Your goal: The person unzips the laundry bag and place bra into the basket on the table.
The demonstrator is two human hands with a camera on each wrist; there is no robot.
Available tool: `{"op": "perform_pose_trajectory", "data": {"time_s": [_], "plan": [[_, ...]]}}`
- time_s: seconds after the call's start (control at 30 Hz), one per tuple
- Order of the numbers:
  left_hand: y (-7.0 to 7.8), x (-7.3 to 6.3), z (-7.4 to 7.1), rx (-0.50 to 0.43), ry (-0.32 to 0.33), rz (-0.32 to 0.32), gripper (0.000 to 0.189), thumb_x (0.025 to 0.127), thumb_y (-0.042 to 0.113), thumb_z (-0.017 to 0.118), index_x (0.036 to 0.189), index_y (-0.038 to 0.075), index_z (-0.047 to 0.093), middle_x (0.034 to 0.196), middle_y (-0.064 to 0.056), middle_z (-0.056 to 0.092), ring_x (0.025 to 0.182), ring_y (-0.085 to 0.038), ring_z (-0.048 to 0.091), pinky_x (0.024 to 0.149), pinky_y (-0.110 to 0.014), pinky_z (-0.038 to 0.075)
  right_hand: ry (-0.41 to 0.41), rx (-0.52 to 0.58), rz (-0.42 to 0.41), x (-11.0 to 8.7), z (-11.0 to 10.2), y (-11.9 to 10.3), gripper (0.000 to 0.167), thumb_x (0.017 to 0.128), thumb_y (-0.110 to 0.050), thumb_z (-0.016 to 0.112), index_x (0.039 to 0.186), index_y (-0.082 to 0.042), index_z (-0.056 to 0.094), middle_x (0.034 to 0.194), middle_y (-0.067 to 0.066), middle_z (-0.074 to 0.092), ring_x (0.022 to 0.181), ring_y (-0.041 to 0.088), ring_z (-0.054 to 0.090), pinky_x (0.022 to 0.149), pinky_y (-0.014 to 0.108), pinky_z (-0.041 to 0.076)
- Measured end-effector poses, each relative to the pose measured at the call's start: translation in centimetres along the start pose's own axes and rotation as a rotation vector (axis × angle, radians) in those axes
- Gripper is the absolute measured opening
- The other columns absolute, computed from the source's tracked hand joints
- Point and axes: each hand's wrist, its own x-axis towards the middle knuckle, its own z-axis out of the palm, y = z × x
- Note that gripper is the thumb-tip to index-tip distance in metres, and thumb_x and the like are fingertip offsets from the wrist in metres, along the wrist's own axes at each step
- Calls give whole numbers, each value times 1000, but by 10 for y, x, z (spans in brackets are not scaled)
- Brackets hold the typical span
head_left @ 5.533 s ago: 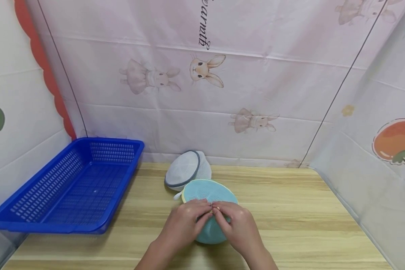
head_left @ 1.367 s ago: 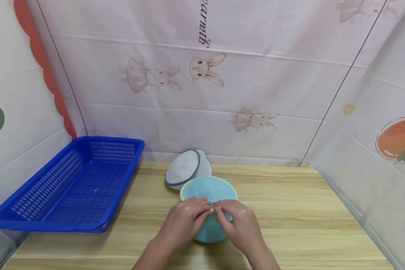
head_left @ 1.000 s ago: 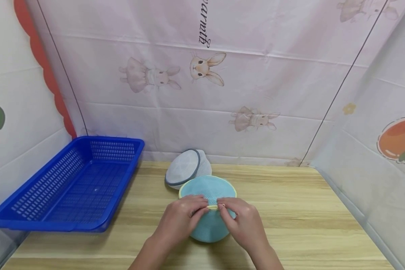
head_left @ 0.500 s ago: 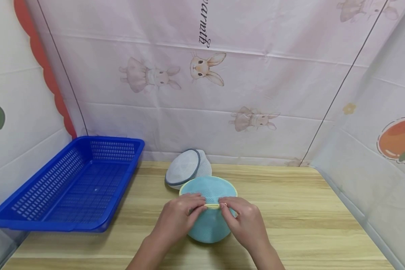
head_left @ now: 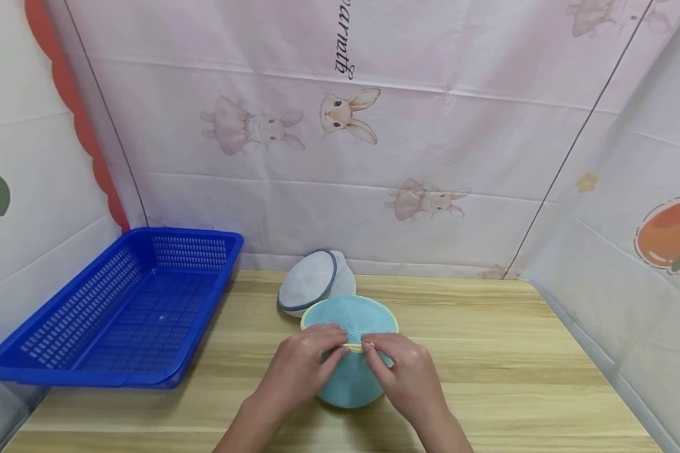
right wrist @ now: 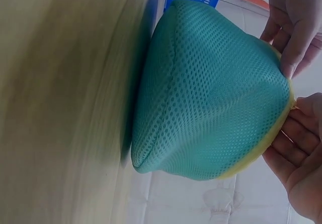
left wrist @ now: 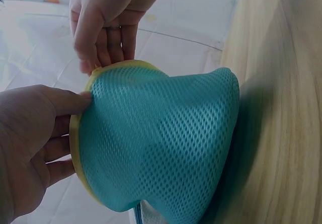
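A teal mesh laundry bag [head_left: 350,384] with yellow trim stands on the table in front of me. Its round top tilts toward the back. My left hand [head_left: 306,363] pinches the yellow zipper edge [left wrist: 75,148] between thumb and fingers, left of the middle. To its right, my right hand [head_left: 406,372] pinches the same edge at the small zipper pull [right wrist: 294,104]. A short stretch of yellow zipper shows between the fingertips of both hands. In the left wrist view the bag's side bulges, with a dent low down. What lies inside the bag is hidden.
Behind the teal bag, a white mesh bag [head_left: 308,281] with dark grey trim leans on its side near the back wall. A blue plastic basket [head_left: 147,379] with slotted sides stands at the left. Printed sheets [head_left: 430,145] enclose the wooden table [head_left: 515,352].
From fingertips together, my hands have drawn slightly apart along the zipper, then my right hand has shifted a little back left. A white tab at the bag's left is out of sight.
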Motion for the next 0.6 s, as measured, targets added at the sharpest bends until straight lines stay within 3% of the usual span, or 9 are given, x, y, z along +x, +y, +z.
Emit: {"op": "perform_pose_trajectory", "data": {"time_s": [0.23, 0.6], "plan": [[7, 0, 4, 2, -9, 38, 15, 82, 19, 81, 96, 15, 79, 97, 5, 76, 100, -11, 70, 91, -31, 56, -26, 12, -21, -1, 4, -6, 11, 83, -9, 75, 93, -10, 78, 94, -3, 76, 90, 12, 72, 81, 25, 57], [8, 0, 4, -17, 15, 24, 10, 82, 17, 81, 91, 14, 79, 92, 4, 77, 98, -12, 72, 88, -31, 57, -10, 51, -8, 0, 6, -4, 9, 83, -4, 72, 88, -9, 78, 92, -2, 76, 89, 13, 72, 81, 23, 57]]}}
